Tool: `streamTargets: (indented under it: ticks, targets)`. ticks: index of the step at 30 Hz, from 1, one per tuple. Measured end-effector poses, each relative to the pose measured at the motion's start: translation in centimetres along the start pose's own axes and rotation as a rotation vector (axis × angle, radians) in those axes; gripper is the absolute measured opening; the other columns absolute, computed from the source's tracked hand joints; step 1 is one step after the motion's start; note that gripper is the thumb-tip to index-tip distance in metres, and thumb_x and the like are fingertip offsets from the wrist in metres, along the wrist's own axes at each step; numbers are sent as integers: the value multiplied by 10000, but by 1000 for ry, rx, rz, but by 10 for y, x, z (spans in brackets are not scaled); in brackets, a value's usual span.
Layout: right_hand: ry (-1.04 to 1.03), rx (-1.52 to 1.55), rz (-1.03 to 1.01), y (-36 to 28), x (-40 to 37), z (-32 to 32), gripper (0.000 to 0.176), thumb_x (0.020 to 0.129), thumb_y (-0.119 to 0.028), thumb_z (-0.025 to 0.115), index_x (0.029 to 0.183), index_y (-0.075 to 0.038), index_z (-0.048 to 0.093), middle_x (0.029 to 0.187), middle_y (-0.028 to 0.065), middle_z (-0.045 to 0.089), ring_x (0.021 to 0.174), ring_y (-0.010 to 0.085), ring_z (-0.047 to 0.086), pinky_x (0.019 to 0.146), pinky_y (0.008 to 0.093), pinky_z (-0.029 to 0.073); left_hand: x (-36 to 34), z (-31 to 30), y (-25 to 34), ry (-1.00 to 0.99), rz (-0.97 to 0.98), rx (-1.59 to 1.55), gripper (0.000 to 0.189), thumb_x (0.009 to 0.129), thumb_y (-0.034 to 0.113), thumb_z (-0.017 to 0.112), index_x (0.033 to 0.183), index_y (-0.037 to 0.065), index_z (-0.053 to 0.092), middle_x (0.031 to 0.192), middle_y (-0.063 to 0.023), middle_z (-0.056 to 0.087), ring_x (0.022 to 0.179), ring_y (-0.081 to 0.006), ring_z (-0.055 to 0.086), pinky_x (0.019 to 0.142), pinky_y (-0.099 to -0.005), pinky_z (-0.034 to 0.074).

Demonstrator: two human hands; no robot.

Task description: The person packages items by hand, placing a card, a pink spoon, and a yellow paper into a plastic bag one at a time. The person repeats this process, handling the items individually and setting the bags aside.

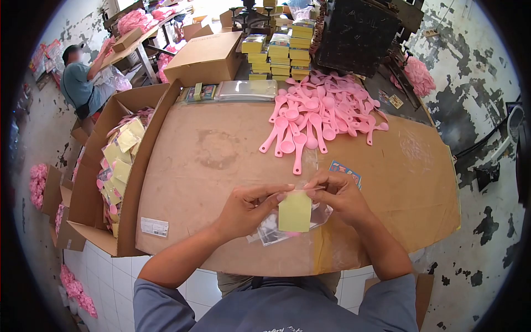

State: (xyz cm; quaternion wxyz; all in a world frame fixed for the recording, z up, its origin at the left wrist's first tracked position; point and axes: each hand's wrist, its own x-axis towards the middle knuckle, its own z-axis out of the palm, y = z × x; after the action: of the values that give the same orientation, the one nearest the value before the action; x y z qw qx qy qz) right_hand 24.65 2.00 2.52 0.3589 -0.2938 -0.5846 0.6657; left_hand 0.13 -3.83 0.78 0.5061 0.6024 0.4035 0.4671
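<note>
A pale yellow card (295, 212), which looks to be inside a clear plastic bag, hangs upright between my hands above the table. My left hand (249, 207) pinches the bag's upper left corner between thumb and fingers. At the upper right corner, my right hand (338, 196) pinches the same edge. More clear plastic bags (270, 231) lie underneath, with a bit of pink showing by the card's lower edge. A blue printed card (347, 173) lies just beyond my right hand, partly covered by it. Farther off is a heap of pink measuring spoons (326, 108).
On the left stands a long open carton (146, 160) holding packed yellow cards (119, 157). Clear plastic sleeves (246, 89), a closed cardboard box (204, 57) and stacks of yellow cards (279, 52) line the back. Another person (83, 80) sits at the far left.
</note>
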Motion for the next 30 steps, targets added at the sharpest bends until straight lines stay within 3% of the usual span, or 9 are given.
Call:
streamTargets:
  ticks: [9,12,15,18,21,27,30]
  targets:
    - [-102,-83,-45,3,-1,-20,157,954,-41,705,1087,7,772,1030,44,710,880,88,651,781,235,515,0,-2,-7,-49,9,-182,259,1057,126,603,1231,-33,713,1141,-106,747,977,-123,700,815,-295,604]
    - [-55,-247,-15,0,-3,-17,142,943,-37,728,1067,17,771,1023,53,717,882,94,664,771,248,525,1,-4,-5,-61,-154,-481,277,1062,135,591,1248,-43,694,1146,-130,742,989,-135,703,826,-310,606]
    - [-47,-207,-83,7,-3,-11,140,933,-29,749,1062,28,755,1014,63,724,898,101,680,776,260,545,2,-3,-12,-63,-130,-243,289,1055,131,607,1278,-39,675,1132,-126,743,977,-123,702,817,-294,604]
    - [-54,-120,9,12,-1,-16,168,933,-12,750,1094,30,724,1007,66,725,929,107,689,798,265,558,2,-3,-7,-91,-263,-141,298,1052,121,613,1301,-37,660,1105,-104,746,958,-108,700,822,-278,603]
    - [-62,-143,11,11,-1,-16,188,950,-18,733,1129,29,698,1004,55,721,918,106,687,816,258,561,5,-1,-9,-79,-201,-202,293,1051,108,616,1300,-38,661,1079,-81,749,939,-90,696,814,-260,600]
    - [-88,-223,-118,9,-2,-6,419,950,-6,714,1343,20,573,1060,63,709,938,105,671,795,258,543,2,2,-11,-19,-175,-199,282,1055,94,602,1298,-35,664,1090,-78,746,952,-90,693,828,-260,599]
    - [-201,-309,4,2,-5,-3,518,939,-2,718,1413,12,510,1067,61,695,939,109,662,785,255,530,2,-3,-4,-1,-189,-178,272,1049,89,612,1290,-30,655,1151,-101,730,1042,-133,693,910,-288,590]
